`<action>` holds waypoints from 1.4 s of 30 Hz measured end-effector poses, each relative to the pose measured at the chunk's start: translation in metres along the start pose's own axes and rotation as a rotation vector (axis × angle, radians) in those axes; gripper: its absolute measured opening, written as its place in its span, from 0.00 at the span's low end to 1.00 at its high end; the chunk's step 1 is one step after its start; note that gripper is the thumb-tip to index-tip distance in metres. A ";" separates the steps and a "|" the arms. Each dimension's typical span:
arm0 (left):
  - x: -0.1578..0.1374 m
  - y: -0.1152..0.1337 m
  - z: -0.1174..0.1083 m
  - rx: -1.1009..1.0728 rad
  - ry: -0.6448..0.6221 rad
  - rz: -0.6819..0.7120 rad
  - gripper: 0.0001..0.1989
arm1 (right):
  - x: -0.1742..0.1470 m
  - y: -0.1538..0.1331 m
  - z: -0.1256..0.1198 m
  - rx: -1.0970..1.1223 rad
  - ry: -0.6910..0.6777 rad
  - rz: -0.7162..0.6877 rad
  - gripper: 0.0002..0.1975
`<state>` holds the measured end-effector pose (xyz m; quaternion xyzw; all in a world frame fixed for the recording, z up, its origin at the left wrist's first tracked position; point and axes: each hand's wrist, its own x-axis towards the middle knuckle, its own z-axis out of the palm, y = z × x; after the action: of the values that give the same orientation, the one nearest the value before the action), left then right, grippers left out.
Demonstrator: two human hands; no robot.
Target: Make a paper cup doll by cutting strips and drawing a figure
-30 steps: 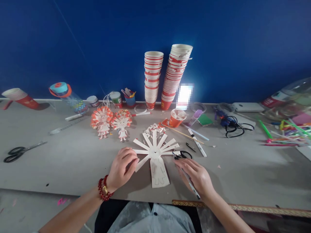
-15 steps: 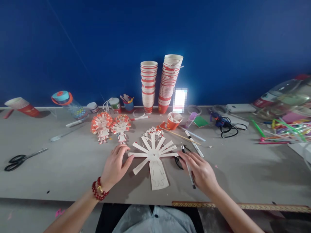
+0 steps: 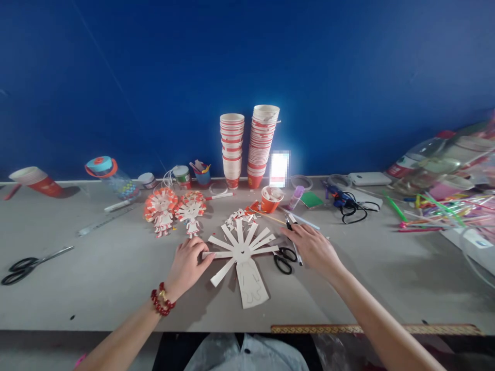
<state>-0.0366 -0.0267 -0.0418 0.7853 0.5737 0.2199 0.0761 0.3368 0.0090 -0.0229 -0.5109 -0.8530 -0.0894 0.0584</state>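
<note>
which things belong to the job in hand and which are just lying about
Likely the job:
cutout, touched by the left hand
pen, partly under the right hand
near scissors, perhaps

Likely just lying about:
cup stacks
blue-capped bottle
far-left scissors
green square

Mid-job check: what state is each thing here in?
Paper cutout: strips fanned out, drawn figure uncut
Left hand: at a strip's end, grip unclear
Right hand: over the pen, grip unclear
Right scissors: lying down, blades hidden
Left scissors: lying flat
Cup stacks: nested, standing
Orange cup: upright, holding scraps
Blue-lidded bottle: capped
Screen: lit
</note>
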 end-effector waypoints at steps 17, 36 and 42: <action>-0.001 0.033 -0.012 -0.121 0.016 0.379 0.12 | 0.008 -0.006 0.003 0.127 0.069 0.034 0.17; 0.004 0.038 -0.015 -0.094 -0.116 0.496 0.12 | -0.009 0.010 -0.010 0.282 -0.006 0.371 0.09; 0.003 0.032 -0.019 -0.168 -0.092 0.478 0.12 | -0.007 0.004 -0.007 0.295 0.010 0.364 0.09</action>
<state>-0.0165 -0.0366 -0.0120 0.8987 0.3476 0.2424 0.1128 0.3437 0.0027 -0.0167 -0.6416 -0.7504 0.0459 0.1520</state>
